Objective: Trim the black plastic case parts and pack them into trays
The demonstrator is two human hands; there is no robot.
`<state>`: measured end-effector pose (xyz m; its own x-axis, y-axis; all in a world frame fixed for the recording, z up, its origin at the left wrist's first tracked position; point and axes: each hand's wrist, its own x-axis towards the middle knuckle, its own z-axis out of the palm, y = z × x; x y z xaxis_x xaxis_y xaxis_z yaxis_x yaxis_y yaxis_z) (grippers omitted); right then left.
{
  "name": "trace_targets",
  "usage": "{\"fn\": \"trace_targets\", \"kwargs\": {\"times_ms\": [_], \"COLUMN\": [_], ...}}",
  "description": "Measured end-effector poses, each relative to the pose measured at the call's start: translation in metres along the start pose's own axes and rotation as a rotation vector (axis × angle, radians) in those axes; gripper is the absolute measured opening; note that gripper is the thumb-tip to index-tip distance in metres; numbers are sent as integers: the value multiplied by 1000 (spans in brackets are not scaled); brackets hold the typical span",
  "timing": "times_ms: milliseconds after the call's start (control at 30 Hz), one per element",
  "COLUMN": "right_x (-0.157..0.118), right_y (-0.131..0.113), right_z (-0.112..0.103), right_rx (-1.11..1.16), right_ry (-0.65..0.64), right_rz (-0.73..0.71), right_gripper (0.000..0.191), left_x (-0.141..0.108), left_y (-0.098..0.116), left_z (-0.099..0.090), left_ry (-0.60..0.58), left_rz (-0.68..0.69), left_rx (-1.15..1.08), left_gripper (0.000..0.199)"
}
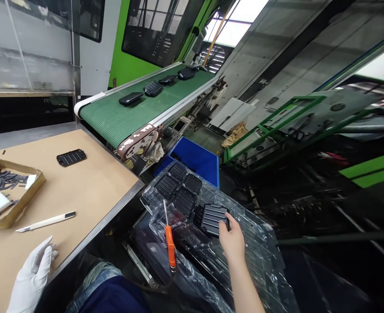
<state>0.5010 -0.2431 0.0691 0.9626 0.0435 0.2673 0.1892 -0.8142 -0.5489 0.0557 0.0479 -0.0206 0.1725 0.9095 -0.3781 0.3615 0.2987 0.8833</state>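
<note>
My right hand (233,237), bare, grips a black ribbed plastic cover (211,219) by its right edge, thumb on top. The cover is over a clear plastic tray (253,243); whether it touches the tray I cannot tell. Several similar black covers (183,201) lie in the tray's far left part. My left hand (32,274), in a white glove, rests at the near edge of the tan worktable (94,187), its fingers loosely bent and nothing in them. A white-handled knife (48,221) lies just beyond it. Farther back on the table is one more black cover (71,157).
A cardboard tray (32,191) of small dark strips and white blocks sits at the left. Several black parts (153,88) lie on the green conveyor belt (110,117). An orange-handled tool (170,245) stands by the clear tray. Behind it is a blue bin (208,161).
</note>
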Motion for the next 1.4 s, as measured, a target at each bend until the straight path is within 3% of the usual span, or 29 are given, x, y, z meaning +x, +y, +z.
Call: {"fn": "trace_targets", "kwargs": {"times_ms": [200,333,467,600,800,1067,1167,1233,1267,1333,1400], "right_x": [-21,-28,-19,3,37,21,4,-20,-36,-74,-113], "right_y": [-5,-4,-14,-34,-44,-51,-85,-123,-146,-199,-257], "right_z": [20,18,12,23,39,41,32,29,32,48,84], "right_rx": [-173,-261,-253,-185,-197,-168,-93,40,202,337,425], "right_ry": [-50,-96,-78,-56,-129,-119,-56,-47,-75,-205,-506], "right_rz": [-61,-82,-67,-9,14,23,-64,-249,-428,-667,-952], "right_gripper": [66,66,74,83,60,60,62,60,58,45,41], "left_x": [2,-1,-4,-4,-6,-7,-4,-3,-2,-2,-1], "left_y": [-3,4,10,11,11,17,13,9,7,3,0], "left_z": [1,0,0,-1,1,3,6,9,11,14,17], "left_ry": [-8,-4,14,22,32,32,38,32,32,40,62], "left_rz": [31,24,55,69,52,19,36,60,77,119,167], "left_rx": [11,10,53,89,78,32,-8,-42,-64,-95,-106], "left_gripper": [64,62,59,58,57,65,67,66,64,58,50]}}
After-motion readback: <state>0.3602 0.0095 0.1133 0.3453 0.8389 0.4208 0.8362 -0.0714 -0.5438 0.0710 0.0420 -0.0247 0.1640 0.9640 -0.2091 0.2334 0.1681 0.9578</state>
